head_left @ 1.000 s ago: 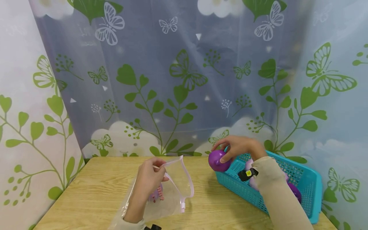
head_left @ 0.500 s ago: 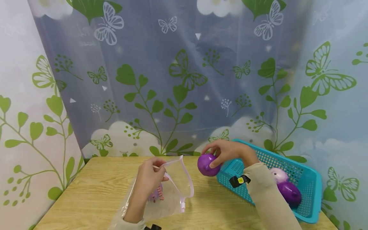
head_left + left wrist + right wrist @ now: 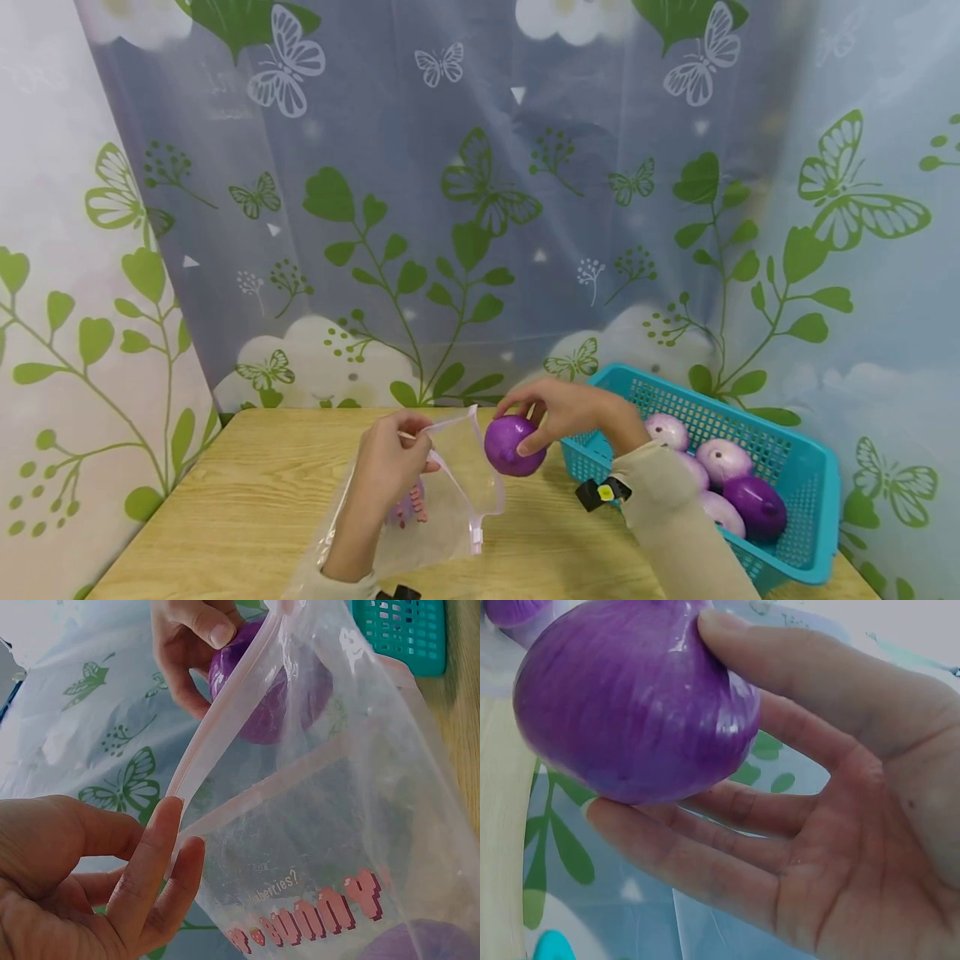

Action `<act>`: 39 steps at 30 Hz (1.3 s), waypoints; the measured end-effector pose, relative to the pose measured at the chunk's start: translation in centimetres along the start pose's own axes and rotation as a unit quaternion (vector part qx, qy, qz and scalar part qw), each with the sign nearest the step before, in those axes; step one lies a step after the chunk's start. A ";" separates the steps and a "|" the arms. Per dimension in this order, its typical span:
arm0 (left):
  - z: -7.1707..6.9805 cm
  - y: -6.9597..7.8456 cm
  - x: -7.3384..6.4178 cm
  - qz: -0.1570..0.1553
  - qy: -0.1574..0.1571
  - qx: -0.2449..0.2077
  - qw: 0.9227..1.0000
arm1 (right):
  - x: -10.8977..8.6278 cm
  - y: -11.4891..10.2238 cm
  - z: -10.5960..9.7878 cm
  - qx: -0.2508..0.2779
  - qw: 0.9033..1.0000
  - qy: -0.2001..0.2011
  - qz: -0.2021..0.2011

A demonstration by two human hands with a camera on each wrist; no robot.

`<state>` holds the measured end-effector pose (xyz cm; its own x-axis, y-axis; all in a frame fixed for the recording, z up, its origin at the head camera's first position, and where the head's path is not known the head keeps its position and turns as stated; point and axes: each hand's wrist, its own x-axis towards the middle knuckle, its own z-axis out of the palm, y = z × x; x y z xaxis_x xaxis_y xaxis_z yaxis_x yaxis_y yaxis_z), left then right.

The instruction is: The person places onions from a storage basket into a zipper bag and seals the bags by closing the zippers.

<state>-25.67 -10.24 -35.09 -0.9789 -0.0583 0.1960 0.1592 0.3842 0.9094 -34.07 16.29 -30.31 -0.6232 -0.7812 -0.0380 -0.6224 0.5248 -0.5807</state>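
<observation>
In the head view, pinching a clear zip bag [image 3: 438,533] by the rim with the left hand [image 3: 390,458] and gripping a purple onion [image 3: 510,442] in the right hand [image 3: 570,412], just beside the bag's mouth; farther right, a turquoise basket [image 3: 825,533] with more onions [image 3: 757,507], on the table [image 3: 262,475]. From the left wrist, seen partly through film, same onion; cannot tell if touching. From the right wrist, clamped between thumb and fingers. Seemingly mid-loading, not yet inside; next likely calling for a wide mouth and guiding leftward past the zip edge.
</observation>
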 end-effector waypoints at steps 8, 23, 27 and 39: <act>0.0 0.0 0.0 -0.001 0.002 -0.002 1.000 | 1.2 -1.1 1.5 -0.008 1.000 -0.012 -0.004; -0.1 0.0 0.1 -0.002 0.004 -0.003 1.000 | 3.2 -2.8 4.1 -0.039 0.998 -0.028 0.028; -0.2 0.0 0.0 0.002 0.005 -0.001 1.000 | 3.4 -3.0 4.6 -0.027 0.998 -0.040 0.032; -0.3 -0.1 0.1 0.020 0.015 0.003 1.000 | 3.4 -2.8 4.8 0.043 0.996 -0.076 0.016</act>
<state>-25.76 -10.55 -35.07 -0.9678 -0.0698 0.2420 0.1964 0.3923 0.8986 -32.16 10.55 -32.75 -0.5589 -0.8104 -0.1759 -0.5562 0.5237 -0.6453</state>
